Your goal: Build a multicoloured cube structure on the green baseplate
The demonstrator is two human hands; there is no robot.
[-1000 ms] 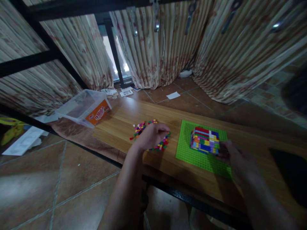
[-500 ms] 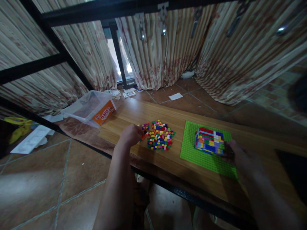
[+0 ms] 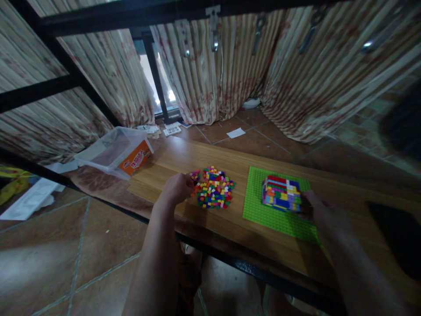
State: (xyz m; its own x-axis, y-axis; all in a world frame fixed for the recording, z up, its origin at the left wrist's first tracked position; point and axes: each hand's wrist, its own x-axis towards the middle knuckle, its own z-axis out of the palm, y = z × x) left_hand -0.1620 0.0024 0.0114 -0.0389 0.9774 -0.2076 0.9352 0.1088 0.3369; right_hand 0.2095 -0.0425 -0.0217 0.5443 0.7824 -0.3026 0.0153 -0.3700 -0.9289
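Note:
My left hand has its fingers curled together at the left edge of a pile of small toy bricks in many colours. Whatever lies between those fingertips is too small and dark to make out. To the right, a blocky model of multicoloured toy bricks sits on a green studded baseplate. My right hand is closed around the model's right end, its fingertips partly hidden in shadow.
A clear plastic tub with an orange label stands at the left end of the wooden tabletop. A dark flat object lies at the right. Black metal bars with hanging clips cross above. Curtains hang behind.
The whole view has shifted slightly, so things appear a little further left. My left hand stays by the pile and my right hand stays at the brick model.

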